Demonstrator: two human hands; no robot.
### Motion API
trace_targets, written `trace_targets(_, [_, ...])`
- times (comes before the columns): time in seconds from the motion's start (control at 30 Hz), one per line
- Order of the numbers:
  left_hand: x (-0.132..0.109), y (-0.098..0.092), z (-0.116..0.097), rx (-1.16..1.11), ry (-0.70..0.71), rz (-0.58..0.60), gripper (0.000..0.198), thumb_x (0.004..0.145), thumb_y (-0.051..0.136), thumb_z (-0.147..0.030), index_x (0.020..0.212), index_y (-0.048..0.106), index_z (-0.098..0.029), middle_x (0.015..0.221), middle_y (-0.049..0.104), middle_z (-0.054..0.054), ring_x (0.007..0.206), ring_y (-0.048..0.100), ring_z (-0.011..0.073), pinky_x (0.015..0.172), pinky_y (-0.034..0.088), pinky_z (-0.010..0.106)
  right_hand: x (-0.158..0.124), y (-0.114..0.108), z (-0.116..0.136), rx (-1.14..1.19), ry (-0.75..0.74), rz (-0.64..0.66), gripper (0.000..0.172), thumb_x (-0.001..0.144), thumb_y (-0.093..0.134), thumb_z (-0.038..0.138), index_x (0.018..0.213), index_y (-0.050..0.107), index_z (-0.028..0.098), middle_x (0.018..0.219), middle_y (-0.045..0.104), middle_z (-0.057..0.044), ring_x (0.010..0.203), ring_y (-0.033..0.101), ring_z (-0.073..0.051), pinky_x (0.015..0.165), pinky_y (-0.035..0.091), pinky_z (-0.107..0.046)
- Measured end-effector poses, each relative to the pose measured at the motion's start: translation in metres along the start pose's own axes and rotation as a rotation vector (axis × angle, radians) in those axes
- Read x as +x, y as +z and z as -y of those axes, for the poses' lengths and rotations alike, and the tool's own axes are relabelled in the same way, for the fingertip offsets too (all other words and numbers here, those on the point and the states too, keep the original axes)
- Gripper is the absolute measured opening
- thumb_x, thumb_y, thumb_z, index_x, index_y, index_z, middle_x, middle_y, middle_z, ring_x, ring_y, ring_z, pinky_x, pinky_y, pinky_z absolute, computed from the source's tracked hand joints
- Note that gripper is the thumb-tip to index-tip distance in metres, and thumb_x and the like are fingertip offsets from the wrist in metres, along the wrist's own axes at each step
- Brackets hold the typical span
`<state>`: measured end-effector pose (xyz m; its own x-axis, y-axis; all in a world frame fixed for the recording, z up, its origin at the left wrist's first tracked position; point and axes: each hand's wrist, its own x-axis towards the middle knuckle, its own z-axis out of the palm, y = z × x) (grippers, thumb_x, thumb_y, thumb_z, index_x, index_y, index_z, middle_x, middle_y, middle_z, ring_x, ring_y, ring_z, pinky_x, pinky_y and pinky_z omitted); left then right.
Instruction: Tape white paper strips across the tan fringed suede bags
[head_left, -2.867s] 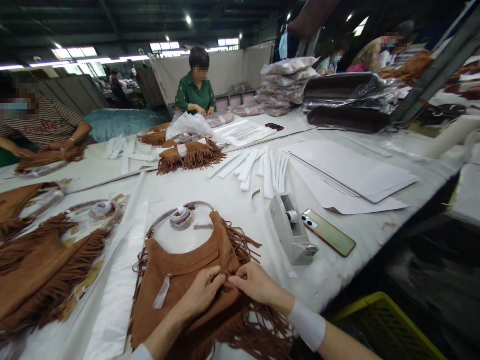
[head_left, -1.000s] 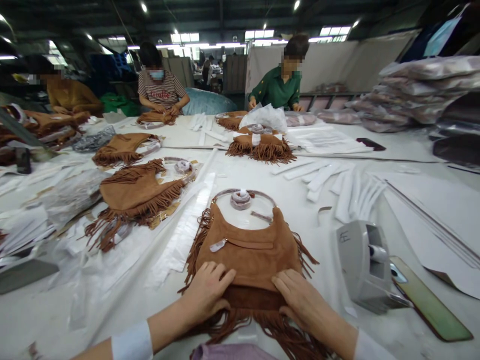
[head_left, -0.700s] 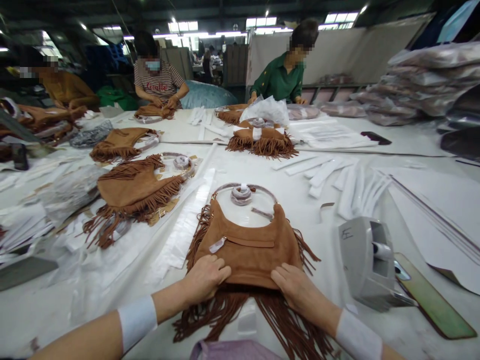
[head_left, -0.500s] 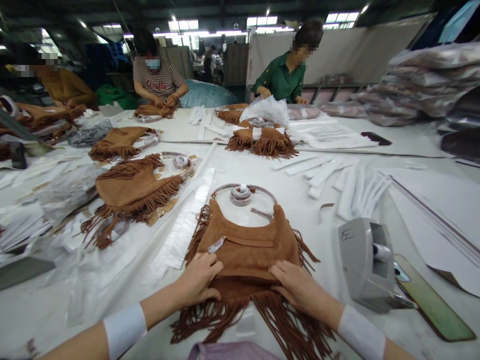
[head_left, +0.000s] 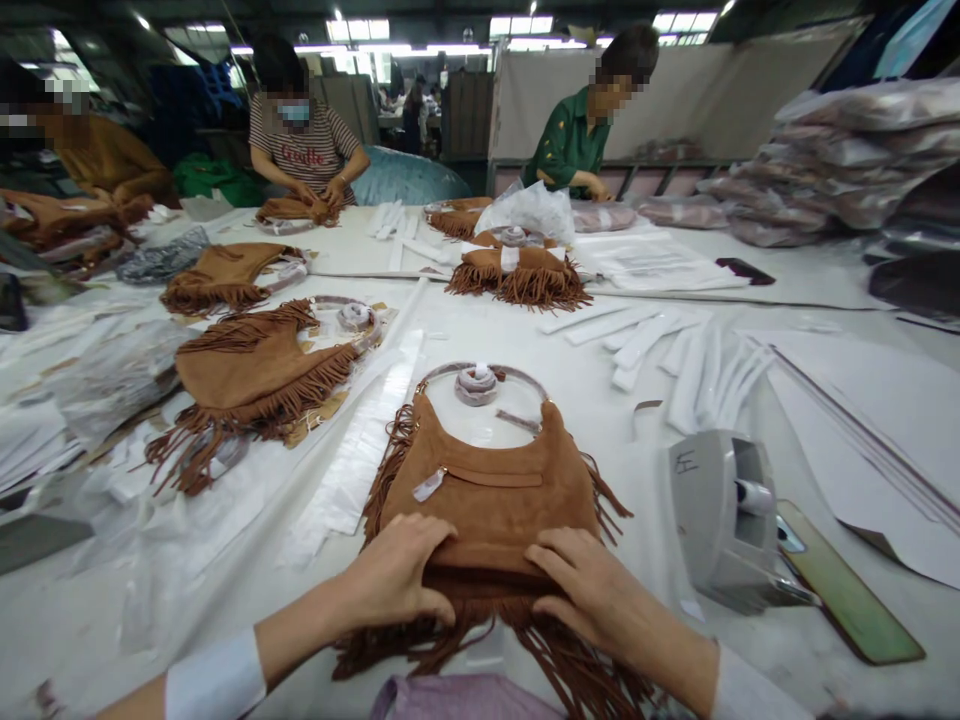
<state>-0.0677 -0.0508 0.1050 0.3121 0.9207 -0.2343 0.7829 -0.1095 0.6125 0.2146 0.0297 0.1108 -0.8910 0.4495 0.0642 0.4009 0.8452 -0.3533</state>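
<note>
A brown suede handbag (head_left: pixel 487 500) with long fringes lies flat before me, its wrapped strap toward the far side. My left hand (head_left: pixel 394 570) grips its lower left part, fingers on the front panel and thumb below the dark fold. At the lower right, my right hand (head_left: pixel 592 590) holds the same bag, with thumb and fingers on either side of the fold. A coiled, wrapped strap (head_left: pixel 475 386) sits inside the handle loop. The zip pull (head_left: pixel 429 486) has a clear wrap.
To the right stand a grey tape dispenser (head_left: pixel 720 520) and a green phone (head_left: pixel 851 590). White strips (head_left: pixel 705 370) lie beyond them. More fringed bags (head_left: pixel 266 365) are at the left. Co-workers (head_left: pixel 307 150) handle bags across the table; wrapped bags (head_left: pixel 855 160) are piled at the far right.
Both my hands have shifted slightly on the bag's lower part, and the fold looks darker and deeper. The co-worker in green has moved a hand to the right. The view has shifted a little.
</note>
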Motion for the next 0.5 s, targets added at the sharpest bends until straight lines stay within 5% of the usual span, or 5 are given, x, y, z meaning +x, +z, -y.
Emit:
trace_targets(0.1, [0.008, -0.014, 0.01, -0.182, 0.022, 0.166, 0.083, 0.058, 0.078, -0.06, 0.125, 0.049, -0.021, 0.116, 0.063, 0.009, 0.104, 0.059, 0.0275, 0.087, 0.044, 0.034, 0.021, 0.004, 0.02, -0.046, -0.041, 0.029, 0.036, 0.077, 0.073, 0.024, 0.108, 0.056, 0.019, 0.102, 0.06, -0.007, 0.091, 0.054, -0.023, 0.078, 0.046, -0.037])
trace_targets(0.17, [0.013, -0.024, 0.017, -0.288, 0.031, 0.25, 0.084, 0.07, 0.069, -0.061, 0.135, 0.038, -0.019, 0.117, 0.064, 0.011, 0.104, 0.061, 0.0252, 0.087, 0.045, 0.032, 0.035, 0.009, 0.031, -0.093, -0.04, 0.043, 0.031, 0.075, 0.075, 0.026, 0.099, 0.058, 0.019, 0.095, 0.06, -0.005, 0.086, 0.055, -0.023, 0.074, 0.046, -0.036])
trace_targets(0.33, [0.036, -0.042, 0.026, -0.454, -0.026, 0.353, 0.051, 0.096, 0.024, -0.056, 0.123, 0.046, -0.019, 0.098, 0.069, 0.007, 0.088, 0.065, 0.017, 0.079, 0.048, 0.029, 0.061, 0.021, 0.045, -0.129, 0.088, 0.047, 0.027, 0.074, 0.075, 0.022, 0.095, 0.059, 0.018, 0.091, 0.062, -0.006, 0.084, 0.055, -0.024, 0.075, 0.045, -0.036])
trace_targets(0.43, [0.061, -0.037, 0.028, -0.382, 0.02, 0.353, 0.038, 0.098, 0.028, -0.043, 0.11, 0.053, -0.017, 0.089, 0.068, 0.006, 0.075, 0.064, 0.0162, 0.069, 0.049, 0.028, 0.068, 0.025, 0.044, -0.076, 0.158, 0.126, 0.006, 0.083, 0.065, 0.02, 0.083, 0.06, 0.016, 0.085, 0.063, -0.006, 0.08, 0.056, -0.022, 0.072, 0.043, -0.032])
trace_targets(0.5, [0.076, -0.023, 0.03, -0.158, 0.184, 0.261, 0.023, 0.095, 0.039, -0.031, 0.103, 0.056, -0.019, 0.093, 0.065, 0.006, 0.082, 0.061, 0.0174, 0.076, 0.047, 0.029, 0.071, 0.027, 0.04, 0.03, 0.182, 0.164, 0.013, 0.089, 0.057, 0.022, 0.077, 0.061, 0.016, 0.083, 0.064, -0.006, 0.079, 0.057, -0.019, 0.07, 0.041, -0.029])
